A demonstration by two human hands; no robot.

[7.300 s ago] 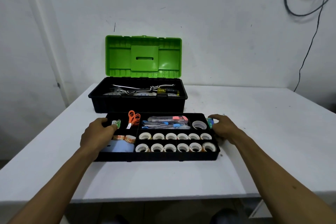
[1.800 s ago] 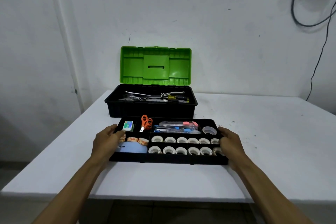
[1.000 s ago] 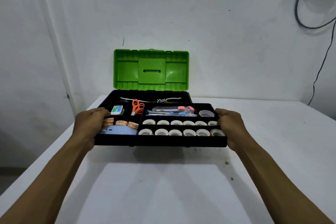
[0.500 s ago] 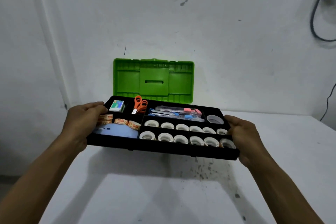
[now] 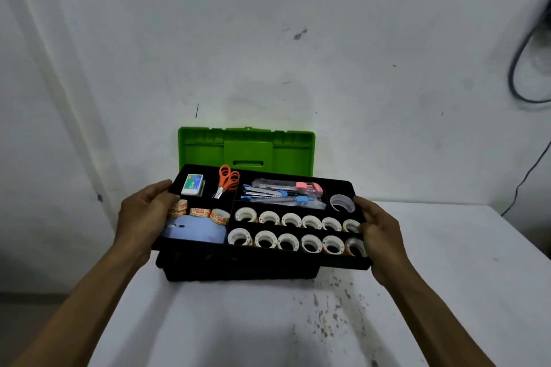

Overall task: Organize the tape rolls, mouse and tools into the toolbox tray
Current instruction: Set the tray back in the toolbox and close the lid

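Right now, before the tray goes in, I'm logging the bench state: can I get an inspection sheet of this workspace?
Surface: white table, dark specks.
Job's things: black compartment tray held over the black toolbox with open green lid, holding white tape rolls, blue mouse, orange-handled scissors.
Clutter: nothing seen.
Hands: left hand grips the tray's left end, right hand its right end.
Cables: black cable on the wall, right.
Surroundings: scuffed white wall.

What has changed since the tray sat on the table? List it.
The left hand and right hand lifted the tray off the table and carried it back over the open toolbox. They grip its ends, and its right end overhangs. Unchanged: tape rolls and scissors in their compartments, green lid upright.
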